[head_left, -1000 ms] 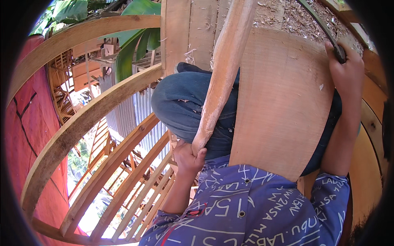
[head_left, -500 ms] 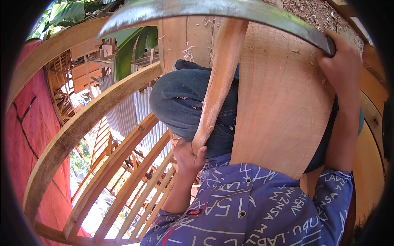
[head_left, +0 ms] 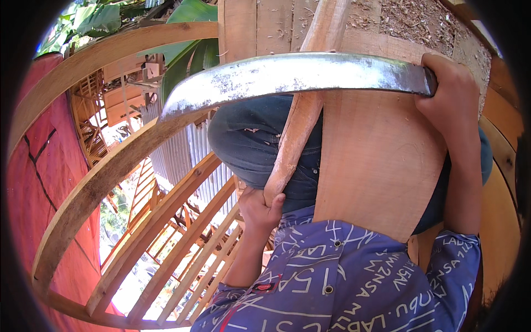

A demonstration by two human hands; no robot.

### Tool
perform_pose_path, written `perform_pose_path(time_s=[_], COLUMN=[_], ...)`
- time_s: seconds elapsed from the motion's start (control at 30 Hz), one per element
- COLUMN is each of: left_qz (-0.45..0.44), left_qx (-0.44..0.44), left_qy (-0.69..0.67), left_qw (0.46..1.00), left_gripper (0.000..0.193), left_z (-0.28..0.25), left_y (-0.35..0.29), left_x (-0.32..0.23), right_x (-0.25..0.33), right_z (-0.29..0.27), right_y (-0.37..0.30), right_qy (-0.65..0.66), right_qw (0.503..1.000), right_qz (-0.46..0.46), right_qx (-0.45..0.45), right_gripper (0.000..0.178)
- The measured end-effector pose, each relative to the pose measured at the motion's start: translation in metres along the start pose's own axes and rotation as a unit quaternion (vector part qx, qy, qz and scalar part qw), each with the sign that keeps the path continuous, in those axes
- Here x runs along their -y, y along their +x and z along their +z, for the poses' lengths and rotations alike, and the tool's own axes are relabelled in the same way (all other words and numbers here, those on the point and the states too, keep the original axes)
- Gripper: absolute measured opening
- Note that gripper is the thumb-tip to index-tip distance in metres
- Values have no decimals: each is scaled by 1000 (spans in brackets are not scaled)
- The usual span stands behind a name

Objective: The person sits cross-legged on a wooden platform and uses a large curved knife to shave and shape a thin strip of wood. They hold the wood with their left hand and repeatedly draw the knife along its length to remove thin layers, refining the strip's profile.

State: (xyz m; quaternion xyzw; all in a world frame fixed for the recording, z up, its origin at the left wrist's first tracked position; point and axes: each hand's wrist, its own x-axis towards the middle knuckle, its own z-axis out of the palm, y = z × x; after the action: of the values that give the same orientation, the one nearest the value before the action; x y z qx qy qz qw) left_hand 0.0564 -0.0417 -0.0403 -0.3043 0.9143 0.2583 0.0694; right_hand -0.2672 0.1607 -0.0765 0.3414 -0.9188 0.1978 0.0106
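My left hand [head_left: 259,211] is closed around the lower end of a long peeled wooden stick [head_left: 299,128], which slants away from me. A machete [head_left: 249,80] with a broad, slightly curved, worn blade lies across the stick in the picture, its tip pointing left; whether it touches the wood I cannot tell. My right hand [head_left: 454,91] is wrapped around its dark handle end, most of which the fingers hide. Beneath, a wide plain board [head_left: 379,160] leans against my shirt over my right leg.
Wood shavings [head_left: 417,25] are scattered on planks at the far right. Slatted timber railings [head_left: 166,221] curve along the left, with a red panel [head_left: 55,182] outside them. Corrugated metal sheets [head_left: 207,146] and a green banana leaf [head_left: 191,61] show past the frame.
The machete has come down the stick toward me, and its blade has turned so the bright flat side shows. My left hand keeps its grip on the stick.
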Motion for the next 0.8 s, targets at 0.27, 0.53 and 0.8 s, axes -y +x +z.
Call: perform_pose_path(time_s=[0.27, 0.53, 0.8], left_qz=[30, -11, -24], left_qx=[12, 30, 21], left_qy=[-1, 11, 3], left_qw=[999, 999, 999], left_gripper=[59, 58, 62], left_z=[1, -2, -2], left_y=[-5, -2, -5], left_x=[16, 6, 7], right_x=[30, 23, 16], right_z=[-6, -3, -5], right_y=[-4, -7, -2], right_qy=[25, 49, -8], right_qw=[998, 998, 999], right_qz=[-32, -29, -15], right_qx=[48, 17, 36], right_gripper=[22, 16, 21])
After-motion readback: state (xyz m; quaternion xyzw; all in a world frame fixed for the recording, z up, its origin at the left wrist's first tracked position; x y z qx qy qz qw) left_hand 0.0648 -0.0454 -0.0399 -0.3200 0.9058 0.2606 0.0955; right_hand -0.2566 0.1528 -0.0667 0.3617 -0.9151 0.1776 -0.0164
